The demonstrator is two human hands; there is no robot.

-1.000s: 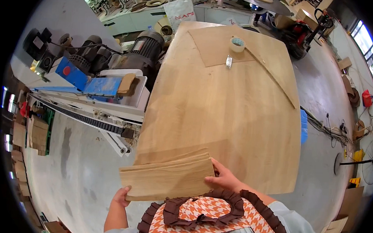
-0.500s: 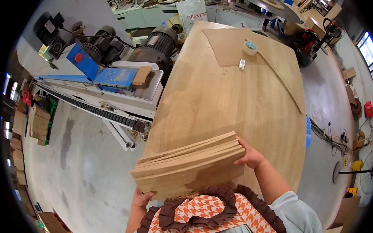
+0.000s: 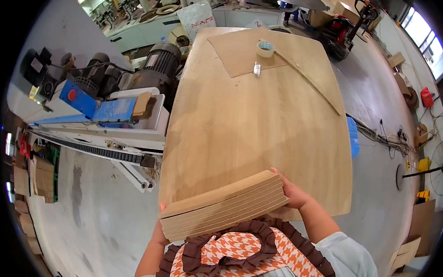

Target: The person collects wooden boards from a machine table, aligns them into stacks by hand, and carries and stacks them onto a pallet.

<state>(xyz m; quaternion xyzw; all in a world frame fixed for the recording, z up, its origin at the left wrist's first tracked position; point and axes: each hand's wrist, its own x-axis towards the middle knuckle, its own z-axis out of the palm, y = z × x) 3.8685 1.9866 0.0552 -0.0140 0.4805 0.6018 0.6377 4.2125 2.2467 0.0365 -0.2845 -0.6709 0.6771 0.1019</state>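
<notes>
**Stack of boards held by its two ends, left hand mostly hidden**

From my side, the dark rim of the view cuts off the cartons [image 3: 42, 177] at far left. Next comes the machine [image 3: 110, 110], its motor [image 3: 161, 63] behind the blue panels. The left hand [image 3: 162, 208] is hard for me to read: only a bit of finger shows at the stack's upper left corner, the rest being behind the wood. It has hold of that end, though I can't tell how widely it is open.

The stack of boards [image 3: 224, 205] lies between the hands, tilted up toward the right, in front of the near part of the table [image 3: 251, 120]. I can't tell whether they touch. It hides part of the apron's [image 3: 237, 251] ruffle or meets it; I can't say which. Farther back lie a brown sheet [image 3: 227, 53], a tape roll [image 3: 265, 49] and a thin strip [image 3: 309, 84].

The right hand [image 3: 295, 195] is partly open around the stack's right end, gripping it, some fingers out of sight.
</notes>
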